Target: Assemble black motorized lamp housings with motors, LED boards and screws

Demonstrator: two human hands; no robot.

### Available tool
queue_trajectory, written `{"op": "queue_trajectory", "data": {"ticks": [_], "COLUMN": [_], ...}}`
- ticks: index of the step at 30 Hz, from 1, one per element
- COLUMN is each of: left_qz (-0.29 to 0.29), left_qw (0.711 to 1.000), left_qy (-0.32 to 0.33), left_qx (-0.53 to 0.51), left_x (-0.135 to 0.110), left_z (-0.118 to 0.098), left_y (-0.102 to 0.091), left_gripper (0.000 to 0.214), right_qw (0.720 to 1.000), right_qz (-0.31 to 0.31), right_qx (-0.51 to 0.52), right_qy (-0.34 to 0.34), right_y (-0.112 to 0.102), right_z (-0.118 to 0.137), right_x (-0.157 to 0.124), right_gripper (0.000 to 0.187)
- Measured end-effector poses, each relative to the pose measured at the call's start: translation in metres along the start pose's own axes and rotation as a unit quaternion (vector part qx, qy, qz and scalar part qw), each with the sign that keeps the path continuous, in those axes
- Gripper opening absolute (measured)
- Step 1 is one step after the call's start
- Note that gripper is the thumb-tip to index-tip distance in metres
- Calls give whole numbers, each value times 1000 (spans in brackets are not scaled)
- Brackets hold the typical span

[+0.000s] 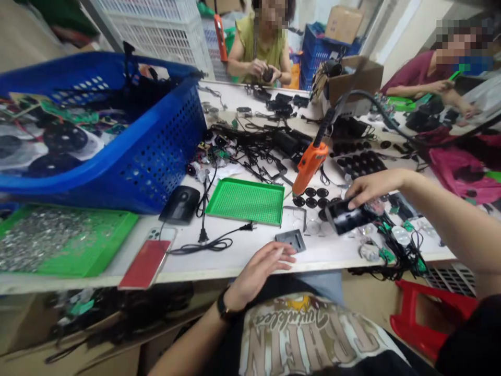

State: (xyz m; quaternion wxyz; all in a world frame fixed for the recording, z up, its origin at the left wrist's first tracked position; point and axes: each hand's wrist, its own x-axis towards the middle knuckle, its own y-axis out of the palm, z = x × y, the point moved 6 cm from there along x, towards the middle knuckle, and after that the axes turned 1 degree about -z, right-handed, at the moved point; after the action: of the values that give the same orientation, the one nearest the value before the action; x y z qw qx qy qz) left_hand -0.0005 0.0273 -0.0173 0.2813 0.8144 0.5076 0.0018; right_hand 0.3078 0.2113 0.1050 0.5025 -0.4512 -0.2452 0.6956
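My right hand (376, 187) grips a flat, glossy black plastic piece (346, 216) above the table's right side. Just beyond it lie small black discs (311, 202) and an orange hot glue gun (311, 164), its nozzle pointing down. My left hand (260, 271) rests at the table's front edge with nothing in it. Its fingertips are close to a grey square plastic part (290, 241). A tangle of black wires with small green circuit boards (399, 252) lies to the right of my right hand.
A large blue basket (156, 146) and a green tray of metal pieces (94, 240) fill the left. A green mesh tray (246, 201), phone in a red case (146, 263) and black cables lie on the table. Co-workers sit opposite and at right. A red stool (422, 318) stands below right.
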Motion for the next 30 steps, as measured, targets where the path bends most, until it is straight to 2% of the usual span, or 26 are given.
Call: {"op": "queue_trajectory", "data": {"ticks": [1,2,3,4,6,7,9,11,12,13,15,16,17,20,22,26,30], "left_qz": [68,109,144,176,233,256,268,230,200,173,124,101,76,15,-4,-27,-24], "left_qw": [995,988,980,971,950,938,927,938,946,953,962,966,971,981,982,974,963], "left_qy": [-44,-75,-104,-133,-188,-213,-233,-203,-176,-149,-102,-80,-58,-17,-16,-47,-67], "left_qx": [-64,-80,-92,-96,-91,-96,-122,-164,-185,-201,-222,-224,-220,-193,-189,-219,-260], "left_x": [6,12,16,18,15,11,1,-9,-14,-20,-32,-37,-41,-48,-46,-28,-8], "left_z": [8,15,23,32,50,57,65,62,58,53,44,40,36,30,30,34,34], "left_y": [18,33,47,59,76,80,76,59,48,37,16,7,-1,-17,-21,-20,-14], "left_gripper": [37,41,46,52,61,62,60,56,54,54,61,66,73,92,100,98,92], "right_qw": [995,962,924,910,916,924,943,957,965,974,982,973,965,947,942,944,942], "right_qz": [99,258,346,352,292,257,201,127,60,-24,-169,-229,-260,-312,-323,-316,-323], "right_qx": [-16,-79,-126,-159,-171,-134,2,151,191,189,77,27,9,-2,0,-4,-27], "right_qy": [-7,-45,-99,-147,-217,-250,-266,-212,-168,-124,-38,-3,21,75,93,98,90], "right_y": [33,72,102,122,144,148,144,133,126,118,109,107,107,113,120,140,154], "right_z": [12,26,42,57,80,87,81,50,26,-1,-53,-76,-96,-141,-156,-161,-156], "right_x": [-20,-45,-67,-82,-98,-103,-110,-109,-107,-106,-109,-114,-120,-145,-163,-183,-181], "right_gripper": [48,44,39,39,56,64,69,58,54,50,39,33,31,34,35,31,35]}}
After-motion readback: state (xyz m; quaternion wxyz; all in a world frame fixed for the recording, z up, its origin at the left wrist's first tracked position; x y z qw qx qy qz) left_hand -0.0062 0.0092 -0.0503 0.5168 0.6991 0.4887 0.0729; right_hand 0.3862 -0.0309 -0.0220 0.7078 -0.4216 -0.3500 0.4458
